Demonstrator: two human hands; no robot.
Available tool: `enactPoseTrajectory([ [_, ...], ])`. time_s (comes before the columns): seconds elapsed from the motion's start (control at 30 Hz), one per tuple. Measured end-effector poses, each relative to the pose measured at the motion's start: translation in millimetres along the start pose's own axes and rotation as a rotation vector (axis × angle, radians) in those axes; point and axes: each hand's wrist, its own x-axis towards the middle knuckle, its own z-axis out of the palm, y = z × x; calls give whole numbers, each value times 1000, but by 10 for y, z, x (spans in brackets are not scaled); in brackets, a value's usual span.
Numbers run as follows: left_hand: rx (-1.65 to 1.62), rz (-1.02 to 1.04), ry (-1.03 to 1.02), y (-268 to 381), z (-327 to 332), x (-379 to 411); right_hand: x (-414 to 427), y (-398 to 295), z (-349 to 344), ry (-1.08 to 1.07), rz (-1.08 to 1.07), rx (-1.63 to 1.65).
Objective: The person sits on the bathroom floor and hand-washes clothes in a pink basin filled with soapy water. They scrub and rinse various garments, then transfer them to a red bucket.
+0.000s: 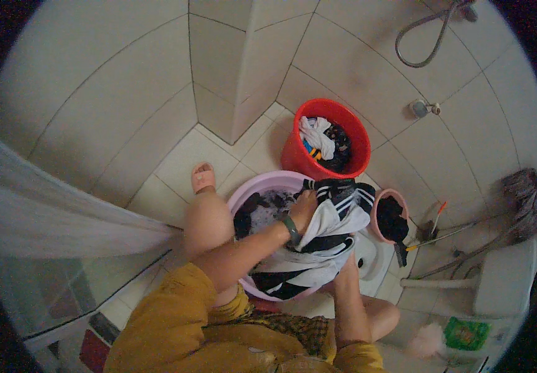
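Note:
A black-and-white garment with striped trim (329,221) is spread across the right side of a pale purple basin (240,196). My left hand (306,207), with a dark band at its wrist, grips the garment's upper edge over the basin. My right forearm reaches up to the garment's right edge, and the cloth hides most of that hand, so its grip does not show. Dark laundry (248,212) lies in sudsy water (268,214) in the basin's left part.
Behind the basin, a red bucket (289,154) holds white and dark clothes. Right of it are a small pink bucket (403,205) with dark cloth, a squat toilet (380,254) and a black brush head (401,254). A curtain (63,210) hangs at left.

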Motion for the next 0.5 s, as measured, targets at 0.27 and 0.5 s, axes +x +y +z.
enactPoseTrajectory([
  [0.27, -1336, -810, -201, -4, -530, 168, -258, 63, -279, 176, -240, -435],
  [0.5, -1294, -92, -522, 100, -640, 225, -349, -87, 240, 340, 16, -319],
])
